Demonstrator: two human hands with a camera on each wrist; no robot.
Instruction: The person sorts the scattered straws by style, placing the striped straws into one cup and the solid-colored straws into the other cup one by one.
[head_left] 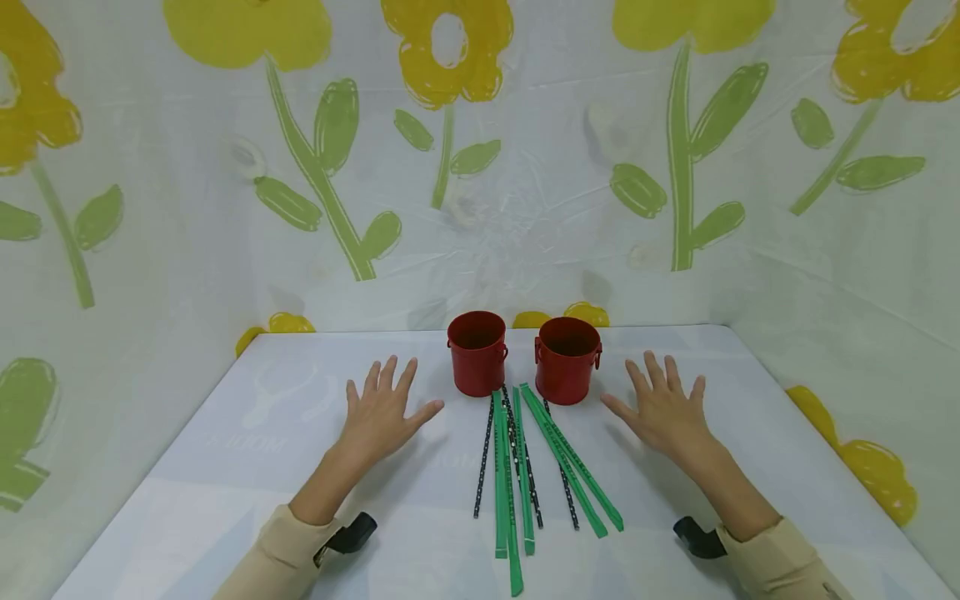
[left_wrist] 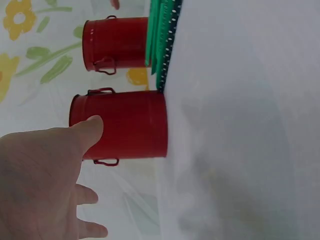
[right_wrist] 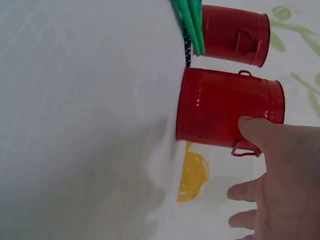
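Note:
Two small red metal buckets stand upright side by side toward the back of the table: the left bucket [head_left: 477, 367] and the right bucket [head_left: 564, 379]. In front of them lie several long green printed paper-wrapped straws [head_left: 600, 500] and several black straws with white dots [head_left: 483, 467]. My left hand [head_left: 380, 414] is held out left of the buckets, fingers spread, holding nothing. On the other side, my right hand [head_left: 666, 414] is spread the same way, also holding nothing. Each wrist view shows a thumb in front of the nearer bucket; whether it touches cannot be told there, but the head view shows gaps.
The white table [head_left: 225, 500] carries faint printed marks. Behind and beside it hangs a pale curtain [head_left: 540, 208] with yellow flowers and green leaves. A black wrist device [head_left: 352, 533] sits at the left cuff, another black device [head_left: 699, 538] at the right.

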